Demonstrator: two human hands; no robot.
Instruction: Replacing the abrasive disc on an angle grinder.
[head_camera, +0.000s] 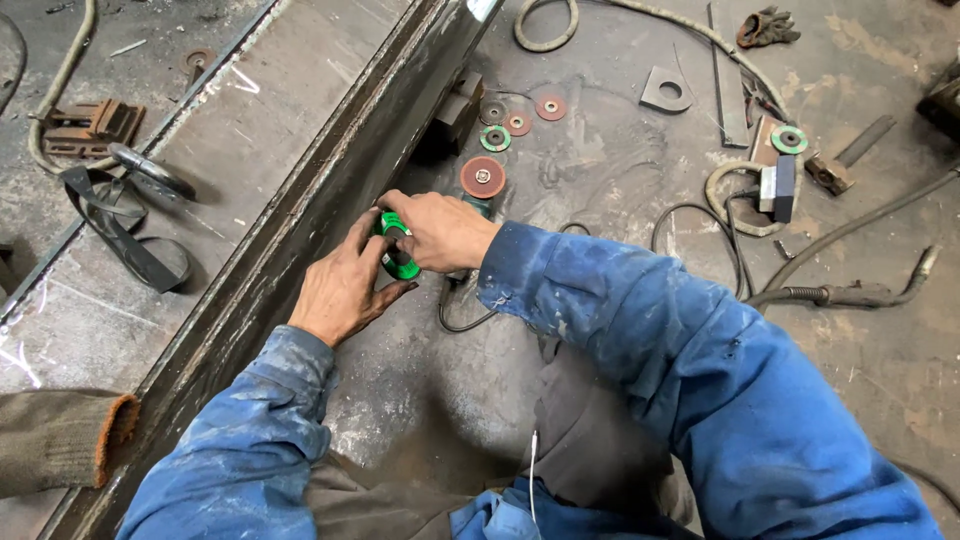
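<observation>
Both my hands at steel beam (300, 215) edge: left hand (345, 285) steadies green disc (398, 262), right hand (440, 228) closed over grinder head. Judging disc fitting underway; next needs tightening, firm grip. Spare reddish disc (483, 177) just beyond.

No packages, labels, signs or screens are visible here.

head camera looks steeply down, close above hands, workshop floor (600, 170) beyond.
</observation>
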